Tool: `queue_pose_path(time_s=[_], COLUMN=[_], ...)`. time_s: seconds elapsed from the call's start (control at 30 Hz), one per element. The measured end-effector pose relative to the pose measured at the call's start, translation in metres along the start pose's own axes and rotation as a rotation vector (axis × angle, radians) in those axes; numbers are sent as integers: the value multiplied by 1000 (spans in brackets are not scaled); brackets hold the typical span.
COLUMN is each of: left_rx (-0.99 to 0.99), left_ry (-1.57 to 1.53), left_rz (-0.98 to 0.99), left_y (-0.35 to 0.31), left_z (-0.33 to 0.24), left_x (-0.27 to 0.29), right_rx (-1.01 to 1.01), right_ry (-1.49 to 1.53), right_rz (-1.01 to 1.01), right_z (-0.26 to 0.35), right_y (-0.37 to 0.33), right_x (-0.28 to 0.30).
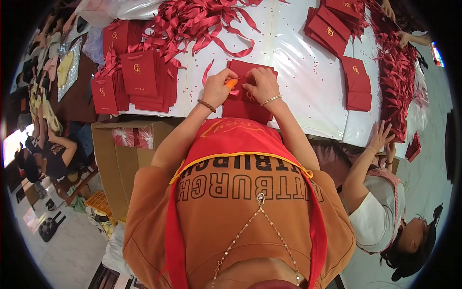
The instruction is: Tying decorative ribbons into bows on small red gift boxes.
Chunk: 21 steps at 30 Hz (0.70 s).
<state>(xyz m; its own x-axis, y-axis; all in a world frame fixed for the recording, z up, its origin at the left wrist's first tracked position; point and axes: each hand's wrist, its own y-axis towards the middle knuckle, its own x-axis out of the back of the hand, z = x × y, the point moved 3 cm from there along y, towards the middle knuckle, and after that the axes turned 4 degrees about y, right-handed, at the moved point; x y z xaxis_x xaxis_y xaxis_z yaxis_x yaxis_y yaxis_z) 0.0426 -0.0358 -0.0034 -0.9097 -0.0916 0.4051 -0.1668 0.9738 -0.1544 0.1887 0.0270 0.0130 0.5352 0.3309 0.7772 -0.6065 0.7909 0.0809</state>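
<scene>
In front of me at the table's near edge lie red paper bags (248,110) with gold print. My left hand (217,90) is closed around a small orange-handled tool (231,84); the tool's tip is hidden at the bag's upper part. A short length of red ribbon (232,92) shows just under the orange handle. Across from it, my right hand (263,85) has its fingers bent and pinched at the top of the uppermost bag. Exactly what lies between those fingertips cannot be made out.
Stacked red bags (139,79) stand at the left, beneath a heap of red ribbons (192,21). More bags (327,31) lie at the far right. A co-worker's hand (380,137) rests near a ribbon pile (397,86). Below the table's left side is a cardboard box (113,168).
</scene>
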Motion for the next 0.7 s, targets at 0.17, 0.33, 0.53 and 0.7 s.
queue_pose_path(time_s=[0.17,0.33,0.53,0.7], left_rx=[-33,-17,-253,140], left_ry=[153,-604,-911,-443], left_rz=[-81,-185,71,91], left_y=[-11,-32,-40,-20], left_z=[-7,-29,-64,-25], left_x=[13,86,113,19], right_rx=[-60,7,-205,-255], right_ry=[-22,-68,122,197], right_rz=[109,29,190,319], right_z=[6,1,-6,-5], right_y=[4,-1,1,6], right_x=[4,3,2,4])
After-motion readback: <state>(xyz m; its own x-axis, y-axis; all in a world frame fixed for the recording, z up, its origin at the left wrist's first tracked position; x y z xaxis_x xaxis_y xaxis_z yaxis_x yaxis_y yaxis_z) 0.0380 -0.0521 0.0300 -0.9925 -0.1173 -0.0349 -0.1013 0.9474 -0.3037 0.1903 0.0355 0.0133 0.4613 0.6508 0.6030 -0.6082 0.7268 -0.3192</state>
